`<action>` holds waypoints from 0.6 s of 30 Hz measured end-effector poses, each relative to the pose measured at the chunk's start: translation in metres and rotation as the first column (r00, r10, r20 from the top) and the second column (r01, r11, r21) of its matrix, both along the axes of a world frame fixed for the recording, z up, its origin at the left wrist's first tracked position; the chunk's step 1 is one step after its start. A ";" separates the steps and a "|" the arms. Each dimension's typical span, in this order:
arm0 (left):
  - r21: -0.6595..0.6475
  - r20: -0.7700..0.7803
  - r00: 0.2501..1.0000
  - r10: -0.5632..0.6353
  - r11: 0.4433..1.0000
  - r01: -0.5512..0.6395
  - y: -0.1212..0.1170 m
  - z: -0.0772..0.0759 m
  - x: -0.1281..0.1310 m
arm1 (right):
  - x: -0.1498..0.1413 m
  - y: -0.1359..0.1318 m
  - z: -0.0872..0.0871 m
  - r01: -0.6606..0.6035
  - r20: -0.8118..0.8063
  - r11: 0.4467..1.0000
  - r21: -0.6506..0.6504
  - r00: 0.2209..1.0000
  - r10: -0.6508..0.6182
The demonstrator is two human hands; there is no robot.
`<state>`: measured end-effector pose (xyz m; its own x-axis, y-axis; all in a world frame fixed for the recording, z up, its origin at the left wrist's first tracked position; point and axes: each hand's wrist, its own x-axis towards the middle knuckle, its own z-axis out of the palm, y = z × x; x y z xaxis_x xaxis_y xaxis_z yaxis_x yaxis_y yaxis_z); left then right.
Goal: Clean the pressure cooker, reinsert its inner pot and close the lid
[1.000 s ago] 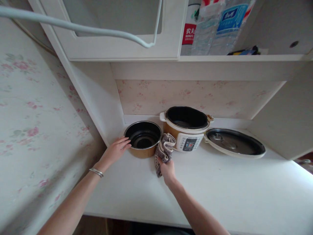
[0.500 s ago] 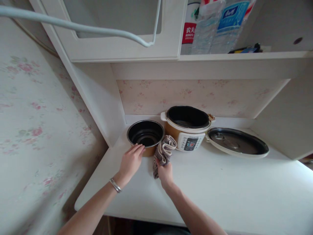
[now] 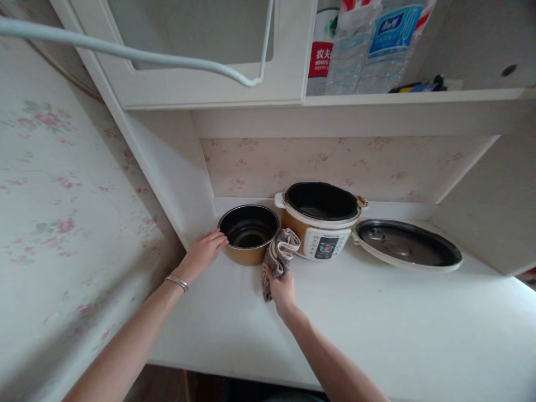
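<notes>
A gold inner pot [image 3: 249, 233] with a black inside stands on the white counter [image 3: 368, 312], left of a rice cooker [image 3: 319, 219] with its cavity open. My left hand [image 3: 203, 254] rests with fingers apart against the pot's left side. My right hand [image 3: 281, 289] grips a grey-brown cloth [image 3: 279, 258], which is bunched up between the pot and the cooker's front. The cooker's lid [image 3: 405, 244] lies upside down on the counter to the right.
A white cabinet side panel [image 3: 167, 167] rises just left of the pot. Overhead a shelf [image 3: 410, 96] carries plastic water bottles [image 3: 377, 44]. A white pipe [image 3: 138, 49] crosses the cabinet door above. Floral wallpaper covers the wall [image 3: 50, 223] on the left.
My left hand slid from the pot's front back to its left side. The cloth and my right hand have stayed nearly in place.
</notes>
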<state>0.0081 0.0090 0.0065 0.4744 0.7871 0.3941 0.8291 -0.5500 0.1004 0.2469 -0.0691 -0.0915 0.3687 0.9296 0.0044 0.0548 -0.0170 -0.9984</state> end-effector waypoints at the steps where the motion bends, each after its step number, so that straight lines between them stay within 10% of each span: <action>1: 0.015 0.010 1.000 0.022 1.000 -0.023 -0.007 -0.001 0.007 | -0.002 -0.001 -0.001 0.001 0.003 1.000 -0.001 1.000 -0.001; 9: -0.029 0.209 0.978 -0.008 0.999 0.014 -0.053 0.007 0.068 | -0.006 -0.007 -0.001 0.011 0.005 1.000 0.005 1.000 -0.011; 12: -0.057 0.267 0.957 -0.112 0.990 0.131 -0.037 0.016 0.053 | 0.001 -0.003 0.003 0.000 0.009 0.999 0.041 1.000 0.000; 18: -0.078 0.139 0.989 0.041 0.996 -0.030 0.012 0.011 -0.011 | 0.006 0.000 0.005 -0.031 -0.002 0.999 0.008 1.000 0.031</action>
<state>-0.0025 0.0213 0.0172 0.3898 0.8326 0.3936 0.8227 -0.5069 0.2573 0.2529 -0.0688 -0.0860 0.3394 0.9406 0.0114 0.0530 -0.0070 -0.9986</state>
